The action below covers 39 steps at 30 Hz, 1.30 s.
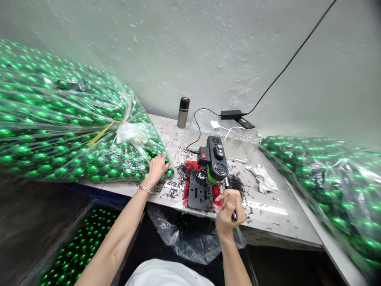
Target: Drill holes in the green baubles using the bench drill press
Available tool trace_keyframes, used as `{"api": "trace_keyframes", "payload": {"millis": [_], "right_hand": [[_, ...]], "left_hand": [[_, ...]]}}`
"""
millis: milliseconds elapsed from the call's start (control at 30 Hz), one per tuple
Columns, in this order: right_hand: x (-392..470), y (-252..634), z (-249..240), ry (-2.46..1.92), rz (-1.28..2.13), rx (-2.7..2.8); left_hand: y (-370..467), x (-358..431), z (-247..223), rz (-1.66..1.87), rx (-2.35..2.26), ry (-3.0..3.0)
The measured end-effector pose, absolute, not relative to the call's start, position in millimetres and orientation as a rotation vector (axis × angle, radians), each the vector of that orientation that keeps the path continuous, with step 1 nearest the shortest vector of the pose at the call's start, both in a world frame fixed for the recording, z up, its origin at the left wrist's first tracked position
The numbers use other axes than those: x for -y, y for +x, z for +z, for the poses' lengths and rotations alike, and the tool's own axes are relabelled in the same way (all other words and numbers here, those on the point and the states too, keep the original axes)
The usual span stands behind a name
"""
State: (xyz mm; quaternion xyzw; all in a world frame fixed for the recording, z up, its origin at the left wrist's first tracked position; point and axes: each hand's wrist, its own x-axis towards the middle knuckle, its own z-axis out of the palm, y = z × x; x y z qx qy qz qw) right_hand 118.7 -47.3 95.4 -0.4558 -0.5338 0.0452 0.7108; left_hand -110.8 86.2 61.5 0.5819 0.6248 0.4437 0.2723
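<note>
My left hand [157,170] is at the near right corner of a large clear bag [95,107] full of shiny green balls. Its fingers curl on a small green ball [166,160], partly hidden by them; another green ball [170,172] lies beside the fingertips. My right hand [230,209] is wrapped round the black-tipped lever handle [234,216] of a small bench press device [216,157]. This device has a black top with round vents, a red switch and a green band. Below it is a black slotted base plate [200,194] on a red mat [186,194].
Many small black pieces [235,182] are strewn over the white table [268,210]. A thermos [183,113], a power adapter [231,114], a clear plastic tray [238,149] and white gloves [262,178] are behind and right. Another bag of green balls [333,186] lies far right; more balls [80,246] sit below left.
</note>
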Motion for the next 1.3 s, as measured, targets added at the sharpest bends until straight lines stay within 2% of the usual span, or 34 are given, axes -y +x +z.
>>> {"api": "trace_keyframes", "payload": {"millis": [200, 367, 500, 600, 700, 933, 1100, 1300], "right_hand": [[48.5, 119.9, 93.9, -1.017, 0.102, 1.214], [47.1, 120.1, 88.5, -0.973, 0.101, 1.207], [46.5, 119.4, 83.4, -0.969, 0.122, 1.204], [47.3, 120.3, 83.6, -0.982, 0.113, 1.222], [48.5, 122.2, 86.6, -0.997, 0.085, 1.259], [50.3, 125.2, 88.2, -1.026, 0.031, 1.338], [50.3, 125.5, 87.9, -1.009, -0.006, 1.369], [51.8, 125.0, 89.4, -0.99, 0.015, 1.367]], "left_hand": [[-113.8, -86.4, 65.5, 1.241, -1.618, 1.445], [-122.0, -47.8, 78.3, 1.37, -1.227, 0.959], [-102.8, -13.2, 78.6, 1.295, -0.987, 0.679], [-69.9, 0.2, 65.5, 1.185, -0.997, 0.661], [-36.4, 1.8, 47.2, 1.076, -1.137, 0.79], [-5.0, -0.8, 29.1, 0.947, -1.464, 1.539], [-1.8, 2.4, 29.5, 0.986, -1.494, 1.922], [2.7, 3.2, 14.6, 1.094, -1.411, 2.081]]}}
